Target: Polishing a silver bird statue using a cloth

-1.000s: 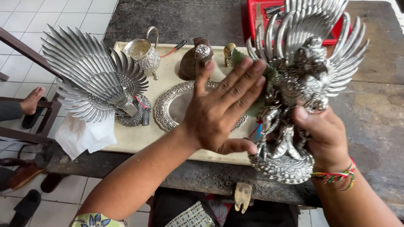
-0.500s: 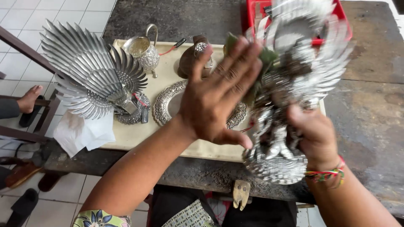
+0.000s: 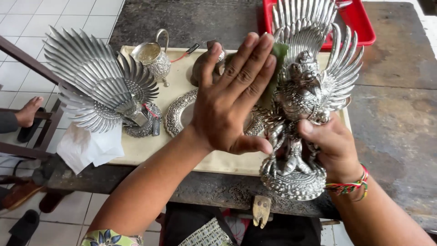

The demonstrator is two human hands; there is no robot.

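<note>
A dark worktop (image 3: 391,114) carries a cream mat (image 3: 182,150), with a red tray (image 3: 359,23) at its far edge. Two winged silver pieces show. The winged statue (image 3: 305,91) stands upright at the near right, long axis vertical, wings fanned upward, its beaked face turned toward the camera. The right hand (image 3: 330,146) is clamped round its legs above the round base. The left hand (image 3: 232,105) is spread flat, fingers together, pressing a green cloth (image 3: 275,68) against the statue's wing. One separate feathered wing piece (image 3: 95,86) leans on the left. One embossed oval plate (image 3: 177,116) and one small silver jug (image 3: 154,59) lie between them.
</note>
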